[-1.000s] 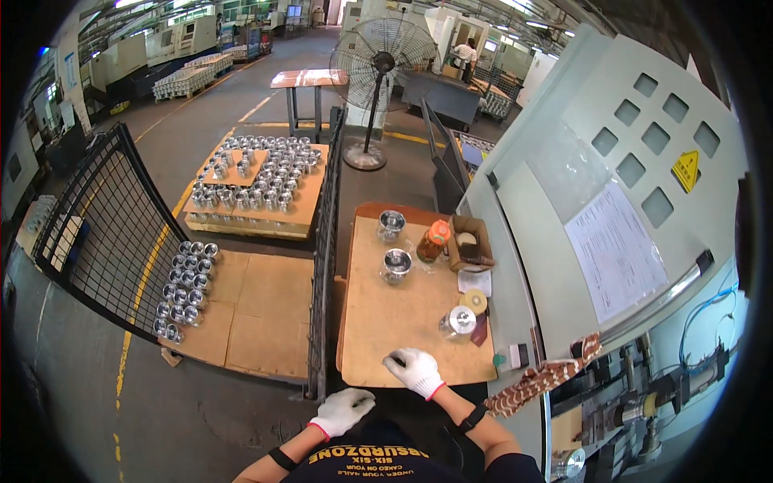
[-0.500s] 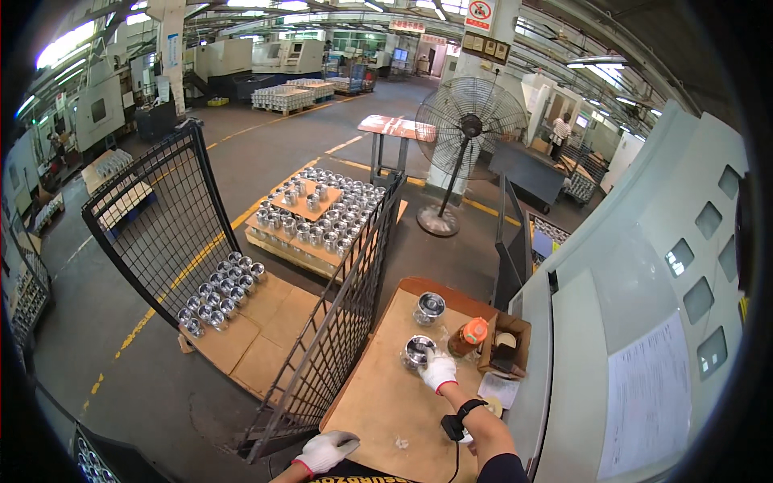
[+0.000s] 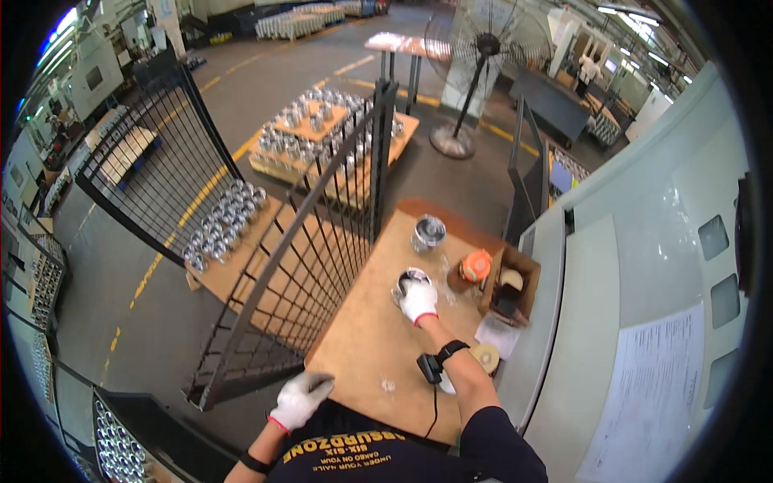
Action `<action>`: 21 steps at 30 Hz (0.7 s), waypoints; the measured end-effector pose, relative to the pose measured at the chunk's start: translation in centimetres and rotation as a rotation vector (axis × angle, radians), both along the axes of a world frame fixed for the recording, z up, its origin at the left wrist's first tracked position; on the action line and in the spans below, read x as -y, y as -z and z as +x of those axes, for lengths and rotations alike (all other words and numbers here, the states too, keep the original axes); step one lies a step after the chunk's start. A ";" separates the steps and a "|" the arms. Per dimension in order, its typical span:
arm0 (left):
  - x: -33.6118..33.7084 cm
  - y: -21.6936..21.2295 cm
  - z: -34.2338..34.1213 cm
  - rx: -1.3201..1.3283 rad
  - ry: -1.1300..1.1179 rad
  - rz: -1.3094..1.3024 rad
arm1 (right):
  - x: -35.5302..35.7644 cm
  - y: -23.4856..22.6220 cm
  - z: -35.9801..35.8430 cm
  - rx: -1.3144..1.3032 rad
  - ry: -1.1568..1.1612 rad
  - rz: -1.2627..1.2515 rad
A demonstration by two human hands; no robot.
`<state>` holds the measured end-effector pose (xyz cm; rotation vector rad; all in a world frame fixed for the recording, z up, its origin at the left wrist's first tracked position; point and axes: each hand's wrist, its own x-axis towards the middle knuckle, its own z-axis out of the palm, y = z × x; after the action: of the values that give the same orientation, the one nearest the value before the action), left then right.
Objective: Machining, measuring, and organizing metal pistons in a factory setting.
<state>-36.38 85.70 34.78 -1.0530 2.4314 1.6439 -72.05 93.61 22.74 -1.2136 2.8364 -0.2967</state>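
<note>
My right hand [image 3: 419, 304], in a white glove, has its fingers closed over the near rim of a shiny metal cup-shaped part [image 3: 412, 278] on the worktable [image 3: 354, 354]. The fingertips reach into the cup and are partly hidden. A second shiny metal cup-shaped part [image 3: 429, 232] stands upright just beyond it. My left hand [image 3: 300, 398], gloved too, is at the table's near left edge with nothing in it. Its fingers are loosely extended.
Right of the cups stand an orange-capped bottle [image 3: 473, 269], a cardboard box [image 3: 515, 282] and a tape roll [image 3: 485, 357]. A black mesh fence [image 3: 302, 241] borders the table's left. Beyond it, metal cups fill a pallet [image 3: 354, 189]. A grey machine panel [image 3: 592, 306] rises at right.
The view has tipped downward, bringing more of my torso into sight. My right hand stays at the nearer cup and now covers more of its top. My left hand remains near the table edge.
</note>
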 end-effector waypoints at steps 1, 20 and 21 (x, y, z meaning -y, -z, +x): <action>0.0 -0.3 -0.3 -0.046 -0.022 0.025 | 0.0 -3.2 1.6 0.134 0.052 -0.021; 1.1 -4.1 -3.5 -0.444 0.137 0.598 | -7.2 -22.9 18.7 1.342 0.350 -0.584; 1.0 -4.4 -3.1 -0.448 0.071 0.846 | -7.6 -22.6 19.0 1.188 0.185 -0.611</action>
<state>-39.49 84.68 39.21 -0.4864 1.5446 2.6975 -53.01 101.20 45.29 -0.4567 1.7943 -1.3927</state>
